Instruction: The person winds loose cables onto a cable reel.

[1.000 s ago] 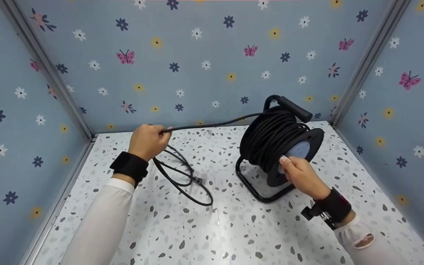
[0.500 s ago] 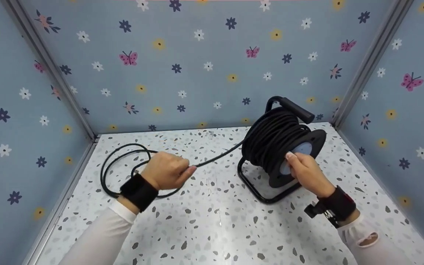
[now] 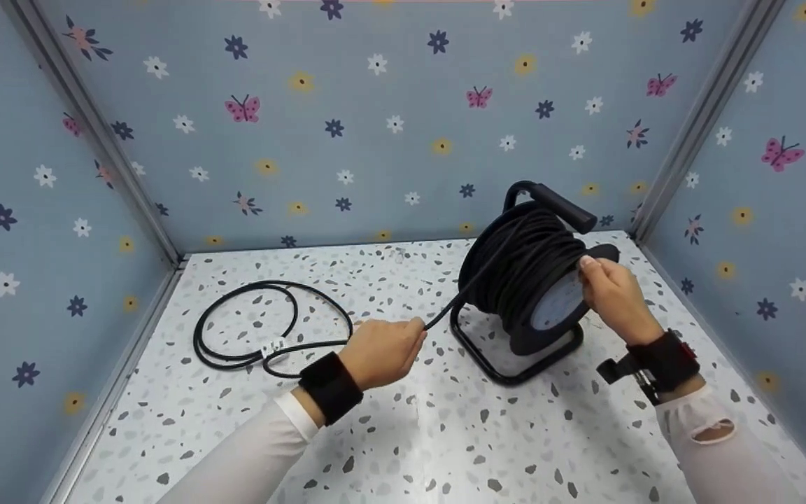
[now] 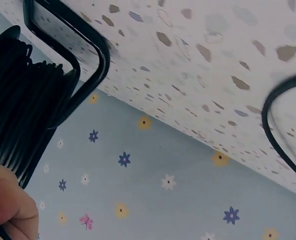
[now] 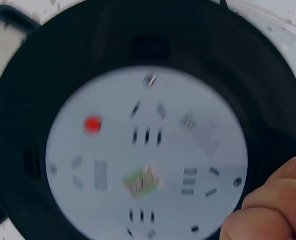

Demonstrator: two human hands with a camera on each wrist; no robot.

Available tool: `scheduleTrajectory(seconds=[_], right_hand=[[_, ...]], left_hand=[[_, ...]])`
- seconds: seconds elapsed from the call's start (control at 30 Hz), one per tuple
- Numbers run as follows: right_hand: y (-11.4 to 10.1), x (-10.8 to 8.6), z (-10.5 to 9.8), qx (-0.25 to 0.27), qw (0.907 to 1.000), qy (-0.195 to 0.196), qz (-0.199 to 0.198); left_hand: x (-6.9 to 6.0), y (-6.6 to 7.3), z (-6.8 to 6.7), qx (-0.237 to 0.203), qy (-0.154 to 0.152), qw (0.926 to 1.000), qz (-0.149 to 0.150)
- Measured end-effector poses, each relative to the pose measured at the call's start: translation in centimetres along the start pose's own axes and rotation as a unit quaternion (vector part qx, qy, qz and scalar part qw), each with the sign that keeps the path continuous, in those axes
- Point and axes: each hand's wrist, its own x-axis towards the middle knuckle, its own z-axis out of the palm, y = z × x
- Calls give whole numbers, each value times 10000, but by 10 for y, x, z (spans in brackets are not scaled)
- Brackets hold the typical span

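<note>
A black extension cable reel (image 3: 515, 280), wound with many turns of cable, stands tilted on its tube frame (image 3: 508, 378) at the right in the head view. My left hand (image 3: 383, 352) grips the black cable (image 3: 445, 308), which runs up from the fist onto the drum. Fingers of my right hand (image 3: 616, 297) are curled at the edge of the reel's outer flange (image 5: 267, 75). Facing the right wrist camera is its pale socket panel (image 5: 148, 155), with slots and a red button. The left wrist view catches only part of the left hand (image 4: 10, 205) beside the drum.
Loose cable loops (image 3: 200, 329) lie on the speckled white tabletop (image 3: 403, 434) at the left, with a pale plug (image 3: 273, 346) among them. Blue flowered panels (image 3: 389, 140) enclose the back and both sides. The reel's carrying handle (image 3: 564, 208) sticks up close to the back panel.
My left hand has come down and right towards the reel, still gripping the cable. The right hand has moved up and right along the flange as the reel turned. Loose loops have shifted left.
</note>
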Motion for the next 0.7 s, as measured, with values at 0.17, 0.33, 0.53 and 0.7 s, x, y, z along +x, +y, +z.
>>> scheduleTrajectory(seconds=[0.17,0.33,0.53,0.7], right_hand=[[8,11,-14,-838,9961,237,-168],[16,17,-25,-1131,9932,272,-50],[25,22,-33,-1040,9944,82,159],[29,24,-34,-925,9955,101,184]], left_hand=[[24,18,5,-324,-51,9991,-278],[44,30,1,-703,38,9966,-420],[61,38,-1,-815,28,9944,-669],[63,42,0,-1014,-99,9902,-952]])
